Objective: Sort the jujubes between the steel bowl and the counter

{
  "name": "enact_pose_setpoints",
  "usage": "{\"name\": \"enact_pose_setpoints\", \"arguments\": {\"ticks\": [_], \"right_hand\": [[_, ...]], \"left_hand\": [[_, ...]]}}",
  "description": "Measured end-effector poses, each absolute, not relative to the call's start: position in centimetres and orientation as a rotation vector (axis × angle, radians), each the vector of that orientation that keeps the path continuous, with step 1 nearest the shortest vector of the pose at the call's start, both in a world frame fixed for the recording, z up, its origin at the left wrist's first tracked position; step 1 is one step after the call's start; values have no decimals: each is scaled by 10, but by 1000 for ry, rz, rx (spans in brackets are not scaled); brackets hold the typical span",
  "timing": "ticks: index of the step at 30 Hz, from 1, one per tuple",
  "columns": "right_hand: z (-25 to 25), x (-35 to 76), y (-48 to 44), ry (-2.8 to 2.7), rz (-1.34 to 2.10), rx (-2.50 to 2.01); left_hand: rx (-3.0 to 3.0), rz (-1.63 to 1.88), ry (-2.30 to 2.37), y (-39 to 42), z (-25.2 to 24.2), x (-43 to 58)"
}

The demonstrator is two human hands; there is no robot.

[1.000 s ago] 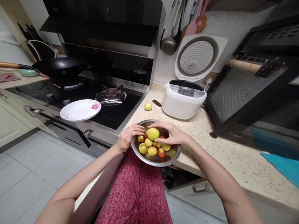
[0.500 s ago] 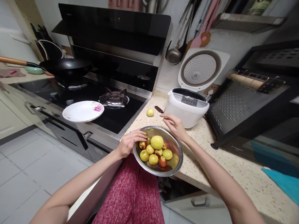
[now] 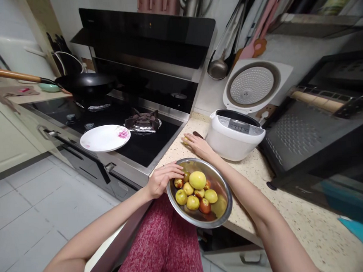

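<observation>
Left hand (image 3: pixel 161 179) is closed over the rim of the steel bowl (image 3: pixel 226 199) at its ten o'clock, with the thumb hidden. The bowl, filled with yellow-green and red fruits (image 3: pixel 197 179), overhangs the counter (image 3: pixel 291 198) edge, so a firm hold on the rim is judged necessary. At twelve o'clock from the bowl, the right hand (image 3: pixel 197 143) is laid palm-down over a loose fruit (image 3: pixel 185 140); whether it is gripped cannot be told. A fingertip pinch is advised, since round fruit rolls easily. No writing can be read: the rice cooker (image 3: pixel 235 134) panel at one o'clock is too small, and the shelf labels are blurred.
</observation>
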State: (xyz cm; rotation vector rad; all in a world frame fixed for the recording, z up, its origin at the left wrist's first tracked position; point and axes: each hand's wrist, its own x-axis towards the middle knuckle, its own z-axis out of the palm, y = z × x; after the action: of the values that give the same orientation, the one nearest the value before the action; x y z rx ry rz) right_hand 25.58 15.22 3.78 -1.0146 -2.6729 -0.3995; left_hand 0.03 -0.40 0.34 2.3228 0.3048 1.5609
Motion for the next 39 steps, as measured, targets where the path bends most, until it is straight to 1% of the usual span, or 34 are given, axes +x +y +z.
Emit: {"name": "enact_pose_setpoints", "arguments": {"ticks": [5, 10, 13, 19, 22, 26, 32, 39], "right_hand": [[40, 253, 153, -2651, -554, -1071], [44, 264, 133, -2543, -580, -1129], [52, 279, 107, -2355, -469, -1074], [75, 304, 33, -2029, -69, -862], [84, 310, 1, -2030, 148, -828], [94, 312, -25, -2160, 333, -701], [106, 298, -45, -2257, 454, -483], [100, 282, -53, -2394, 468, -393]], "left_hand": [[2324, 1552, 314, -5, 4, 0], [2318, 1565, 298, -5, 4, 1], [2319, 1560, 297, -4, 3, 1], [2307, 1585, 300, -3, 1, 1], [2317, 1588, 316, -3, 2, 0], [2316, 1585, 342, -4, 3, -1], [2325, 1587, 343, -3, 2, -1], [2336, 1582, 370, -4, 3, -1]]}}
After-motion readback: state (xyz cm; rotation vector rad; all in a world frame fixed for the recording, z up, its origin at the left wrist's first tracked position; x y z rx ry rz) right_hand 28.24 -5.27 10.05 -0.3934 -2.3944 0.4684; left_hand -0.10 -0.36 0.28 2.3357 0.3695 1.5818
